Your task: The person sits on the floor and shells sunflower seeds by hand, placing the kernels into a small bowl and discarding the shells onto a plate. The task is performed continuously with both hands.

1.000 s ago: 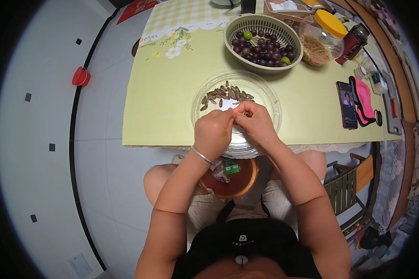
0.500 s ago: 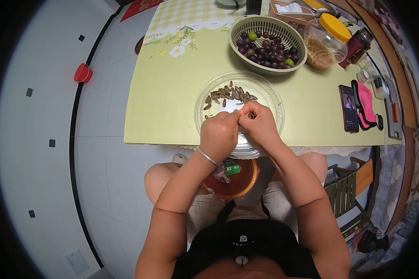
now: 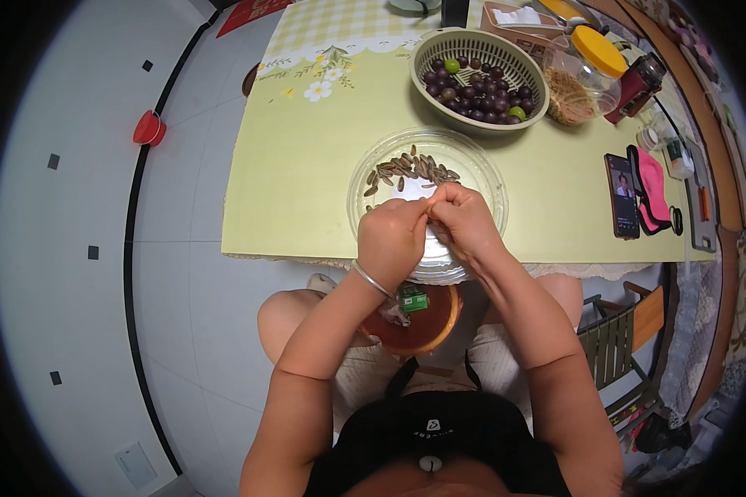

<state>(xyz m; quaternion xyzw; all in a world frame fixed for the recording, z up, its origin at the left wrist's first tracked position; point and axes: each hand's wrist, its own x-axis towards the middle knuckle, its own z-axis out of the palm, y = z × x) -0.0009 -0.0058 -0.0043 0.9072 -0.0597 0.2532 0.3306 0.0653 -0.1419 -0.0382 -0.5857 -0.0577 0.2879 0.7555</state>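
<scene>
My left hand (image 3: 391, 235) and my right hand (image 3: 466, 219) meet fingertip to fingertip over the near half of a round clear plastic tray (image 3: 492, 178). Both hands are closed in a pinch. Whatever lies between the fingertips is too small and covered to make out. Several dark striped sunflower seeds (image 3: 423, 166) are spread across the tray's far half, just beyond my fingers. My hands hide much of the tray's near part. A silver bangle (image 3: 371, 280) circles my left wrist.
Beyond the tray stands a colander (image 3: 421, 93) of dark grapes. Farther right are a yellow-lidded jar (image 3: 598, 51) and a dark red flask (image 3: 636, 87). A phone (image 3: 622, 196) lies beside a pink and black pouch (image 3: 652, 189). Below the table edge is a round reddish-brown stool (image 3: 427, 335) with a green box.
The fingers of my right hand have shifted slightly and curl closer against the left fingertips. Otherwise the hands keep their place over the tray; the seeds look unchanged.
</scene>
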